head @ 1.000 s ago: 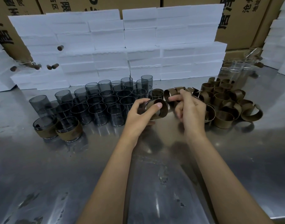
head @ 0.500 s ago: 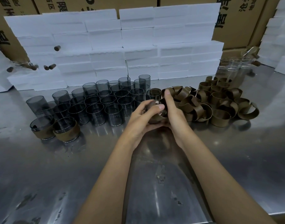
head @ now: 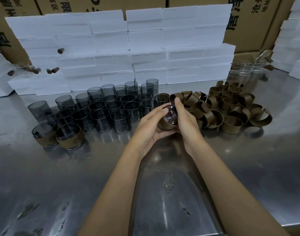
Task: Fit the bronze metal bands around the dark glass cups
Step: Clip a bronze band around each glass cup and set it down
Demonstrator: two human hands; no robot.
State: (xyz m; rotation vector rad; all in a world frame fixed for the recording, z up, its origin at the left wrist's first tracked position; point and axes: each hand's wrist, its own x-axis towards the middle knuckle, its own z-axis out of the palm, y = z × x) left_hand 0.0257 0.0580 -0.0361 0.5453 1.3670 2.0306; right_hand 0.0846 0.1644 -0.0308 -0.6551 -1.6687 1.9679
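Note:
Between both hands is a dark glass cup (head: 170,114) with a bronze band (head: 165,126) wrapped round its side. My left hand (head: 151,126) cups it from the left, thumb on the rim. My right hand (head: 185,120) grips it from the right, fingers curled over the band. Several bare dark cups (head: 101,111) stand in rows to the left. Two banded cups (head: 69,136) stand at the front left. A heap of loose bronze bands (head: 231,109) lies to the right.
White foam blocks (head: 128,48) are stacked along the back, with cardboard boxes (head: 251,23) behind. Clear glass cups (head: 244,72) stand at the back right. The steel table (head: 162,193) stretches toward me under my forearms.
My right hand came off the band heap and closed on the cup my left hand holds. The band now sits round the cup, and both hands have drawn slightly toward me.

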